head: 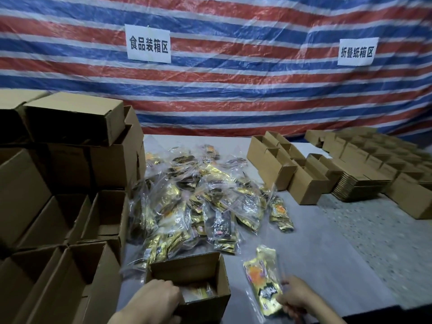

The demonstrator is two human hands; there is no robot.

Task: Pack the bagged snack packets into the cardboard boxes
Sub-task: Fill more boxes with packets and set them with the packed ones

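Snack packet [261, 282], gold with an orange patch and sealed in a clear bag, sits just right of the open box [187, 270]. The right hand [298, 298] pinches it at its near end, fingers curled on the bag's edge. That corner of the view is blurred, so I cannot tell whether the bag rests on the table [327, 249] or is lifted just clear of it. The left hand [155, 299] grips the box's near-left wall, fingers curled over the rim and down inside. A gold glint low in the box suggests at least one bag lies in it.

Beyond the box, a loose pile [198, 199] of the same bagged packets spreads across the middle of the table. To the left stand stacked larger cartons [58, 218], several with open tops. To the right are a row of small made-up boxes [280, 164] and a stack of flat cardboard blanks [360, 185]. A striped tarpaulin [233, 101] with two paper signs [148, 43] hangs behind.

The step in hand looks like loading this one box: the left hand steadies it while the right brings a packet across. The next move calls for raising the bag over the right wall and laying it flat on what is inside. The film looks slick and slack, so a firm pinch and a steady box matter.
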